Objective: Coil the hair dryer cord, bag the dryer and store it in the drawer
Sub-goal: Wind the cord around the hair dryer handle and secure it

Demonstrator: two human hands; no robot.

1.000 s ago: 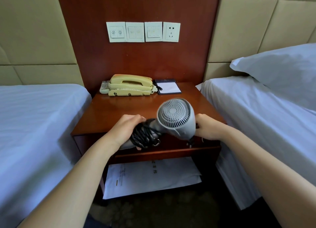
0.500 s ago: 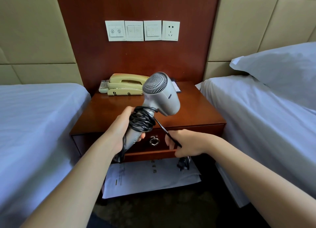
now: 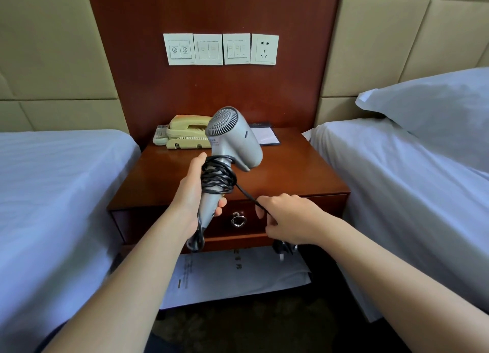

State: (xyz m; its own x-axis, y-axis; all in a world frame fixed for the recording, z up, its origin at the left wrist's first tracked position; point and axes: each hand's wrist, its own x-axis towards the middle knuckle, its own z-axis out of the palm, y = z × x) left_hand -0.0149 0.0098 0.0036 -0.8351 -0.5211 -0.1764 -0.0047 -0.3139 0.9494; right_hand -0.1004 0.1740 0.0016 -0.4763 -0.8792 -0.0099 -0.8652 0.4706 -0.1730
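A grey hair dryer (image 3: 235, 140) is held upright above the front of the wooden nightstand (image 3: 291, 175), its grille facing up and left. My left hand (image 3: 194, 193) grips its handle. The black cord (image 3: 218, 179) is wound in several loops around the handle. A loose stretch of cord runs down and right into my right hand (image 3: 288, 221), which pinches it; the plug (image 3: 284, 249) hangs just below that hand. The drawer (image 3: 238, 220) with a metal ring pull is closed, behind both hands. No bag is visible.
A beige telephone (image 3: 185, 135), a remote (image 3: 160, 138) and a notepad (image 3: 264, 136) sit at the back of the nightstand. White-sheeted beds flank it left (image 3: 53, 193) and right (image 3: 397, 180). A printed white sheet (image 3: 238, 276) lies on the shelf under the drawer. A wall socket (image 3: 264, 49) is above.
The dryer was lifted from low over the nightstand's front edge and turned upright. My right hand left the dryer body, dropped toward the drawer front and now holds the loose cord end.
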